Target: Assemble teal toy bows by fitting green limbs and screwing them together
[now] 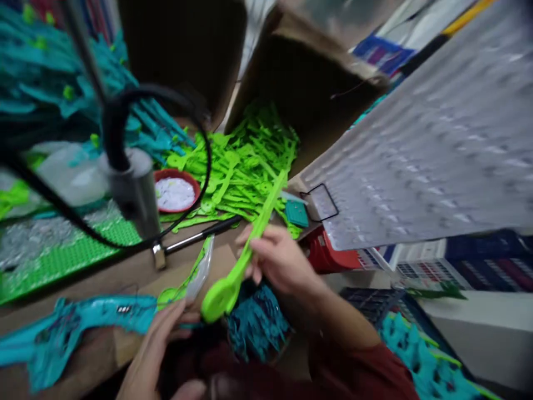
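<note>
My right hand (278,261) is closed round a long bright-green plastic piece (245,253) with a rounded head at its lower end, held slanting over the table edge. My left hand (160,339) lies lower left, its fingers near the green head and touching a teal plastic piece (83,328) that stretches left across the brown table; motion blur hides whether they grip. A clump of teal parts (256,325) sits just below the green head.
A heap of green pieces (241,166) spills from a tipped cardboard box (308,83). A red bowl of white bits (177,191), a metal cylinder with black cable (133,189), a hammer (195,239), a green mat (62,255), teal piles and a grey perforated sheet (437,150) surround them.
</note>
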`<state>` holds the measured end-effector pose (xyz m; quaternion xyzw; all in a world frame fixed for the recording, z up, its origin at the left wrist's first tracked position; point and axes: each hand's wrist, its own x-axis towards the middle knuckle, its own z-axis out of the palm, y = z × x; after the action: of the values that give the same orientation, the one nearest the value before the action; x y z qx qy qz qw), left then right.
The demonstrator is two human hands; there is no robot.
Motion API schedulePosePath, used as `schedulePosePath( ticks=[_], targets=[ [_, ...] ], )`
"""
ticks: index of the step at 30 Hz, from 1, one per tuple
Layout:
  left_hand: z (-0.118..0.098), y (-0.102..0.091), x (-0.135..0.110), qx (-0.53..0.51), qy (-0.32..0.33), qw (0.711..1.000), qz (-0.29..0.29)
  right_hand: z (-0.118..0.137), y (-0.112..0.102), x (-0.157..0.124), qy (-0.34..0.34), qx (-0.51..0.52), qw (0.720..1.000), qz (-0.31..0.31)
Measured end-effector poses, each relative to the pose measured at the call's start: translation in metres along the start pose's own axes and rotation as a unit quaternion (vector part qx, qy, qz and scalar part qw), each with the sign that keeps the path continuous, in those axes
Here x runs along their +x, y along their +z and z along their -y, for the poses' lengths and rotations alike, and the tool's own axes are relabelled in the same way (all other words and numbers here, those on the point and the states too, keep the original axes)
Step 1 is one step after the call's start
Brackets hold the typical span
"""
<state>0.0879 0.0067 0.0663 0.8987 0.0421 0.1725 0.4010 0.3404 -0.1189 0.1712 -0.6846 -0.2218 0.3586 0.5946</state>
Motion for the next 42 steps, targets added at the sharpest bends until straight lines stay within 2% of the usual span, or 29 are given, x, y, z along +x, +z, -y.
schedulePosePath(
  ticks=[1, 2, 3, 4, 5, 6, 7, 8, 10, 11, 12, 16, 19, 21, 24, 30, 36, 42],
  targets=[
    [-0.009, 0.000, 0.002, -0.070, -0.032, 0.997, 0.024, -0.018, 0.020, -0.016, 0.037, 0.050, 0.996, 0.063],
    [-0.015, -0.001, 0.004, -0.130, -0.062, 0.989, 0.045, -0.034, 0.036, -0.030, 0.055, 0.066, 0.992, 0.093],
    [-0.019, -0.002, 0.006, -0.176, -0.092, 0.979, 0.053, -0.049, 0.048, -0.040, 0.048, 0.048, 0.994, 0.090],
    [-0.020, -0.002, 0.007, -0.208, -0.122, 0.969, 0.050, -0.060, 0.057, -0.048, 0.013, -0.004, 0.999, 0.051],
    [-0.020, -0.003, 0.007, -0.230, -0.154, 0.960, 0.038, -0.068, 0.062, -0.053, -0.051, -0.083, 0.995, -0.009],
    [-0.019, -0.004, 0.008, -0.242, -0.185, 0.952, 0.021, -0.073, 0.065, -0.056, -0.133, -0.178, 0.973, -0.061],
    [-0.017, -0.005, 0.009, -0.247, -0.209, 0.946, 0.004, -0.074, 0.067, -0.057, -0.217, -0.272, 0.934, -0.083],
    [-0.015, -0.005, 0.011, -0.245, -0.223, 0.943, -0.009, -0.073, 0.069, -0.057, -0.290, -0.353, 0.887, -0.066],
    [-0.012, -0.005, 0.016, -0.224, -0.222, 0.949, -0.029, -0.065, 0.074, -0.055, -0.373, -0.461, 0.804, 0.047],
    [-0.011, -0.005, 0.018, -0.203, -0.213, 0.955, -0.038, -0.061, 0.076, -0.053, -0.384, -0.486, 0.779, 0.099],
    [-0.010, -0.006, 0.020, -0.180, -0.204, 0.961, -0.048, -0.056, 0.078, -0.049, -0.381, -0.500, 0.767, 0.129],
    [0.000, -0.015, 0.018, -0.102, -0.154, 0.979, -0.088, -0.047, 0.076, -0.031, -0.336, -0.530, 0.772, 0.105],
    [0.012, -0.024, 0.010, -0.031, -0.061, 0.990, -0.122, -0.054, 0.075, -0.016, -0.300, -0.557, 0.761, 0.143],
    [0.021, -0.026, 0.008, 0.029, 0.004, 0.995, -0.100, -0.062, 0.078, -0.009, -0.280, -0.575, 0.744, 0.193],
    [0.035, -0.020, 0.008, 0.105, 0.060, 0.991, -0.057, -0.071, 0.085, -0.003, -0.261, -0.600, 0.723, 0.222],
    [0.056, -0.008, 0.008, 0.168, 0.071, 0.982, -0.054, -0.070, 0.083, -0.002, -0.269, -0.593, 0.725, 0.227],
    [0.059, -0.010, 0.008, 0.172, 0.088, 0.980, -0.041, -0.071, 0.082, -0.002, -0.275, -0.590, 0.722, 0.235],
    [0.061, -0.010, 0.010, 0.194, 0.106, 0.975, -0.009, -0.077, 0.079, 0.000, -0.268, -0.551, 0.743, 0.269]
  ],
)
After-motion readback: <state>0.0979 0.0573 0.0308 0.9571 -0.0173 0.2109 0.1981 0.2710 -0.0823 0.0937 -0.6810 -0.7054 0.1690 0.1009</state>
